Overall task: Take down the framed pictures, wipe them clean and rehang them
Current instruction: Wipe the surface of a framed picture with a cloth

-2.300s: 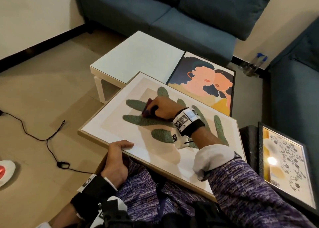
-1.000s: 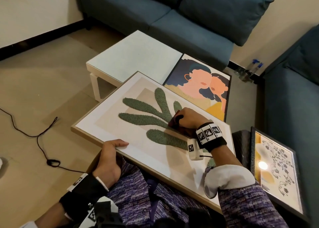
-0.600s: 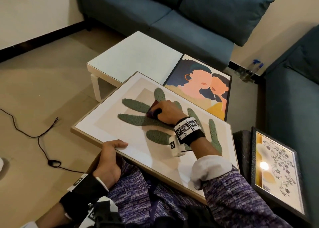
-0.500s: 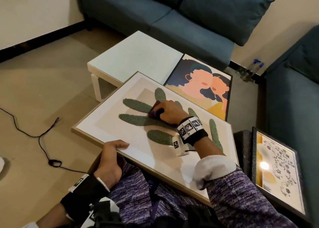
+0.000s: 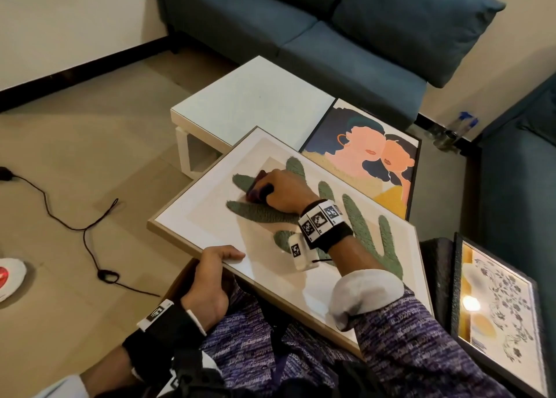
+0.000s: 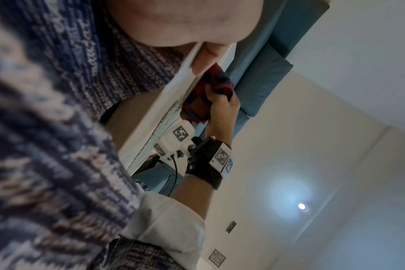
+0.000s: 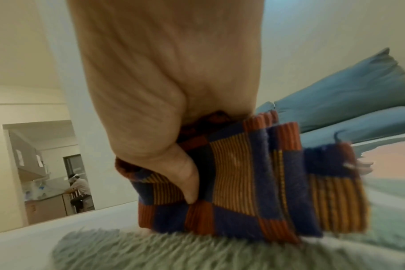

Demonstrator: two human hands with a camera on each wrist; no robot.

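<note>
Large frame: the wood-edged cactus picture (image 5: 207,217) lies tilted across my lap, its far corner reaching over the white table (image 5: 252,102).
Right hand: my right hand (image 5: 282,191) presses a folded checked cloth (image 7: 254,182) onto the green leaves; fingers curled round the wad, thumb tucked into a fold.
Left hand: my left hand (image 5: 210,277) grips the frame's near edge, thumb lying flat on the glass; the fingers beneath are hidden, probably curled under, though I cannot tell.
Other pictures: the two-faces print (image 5: 367,154) lies on the table behind; the floral frame (image 5: 505,307) sits on the right, just beside the blue sofa (image 5: 517,187).
Floor: a black cable (image 5: 84,232) trails left.
</note>
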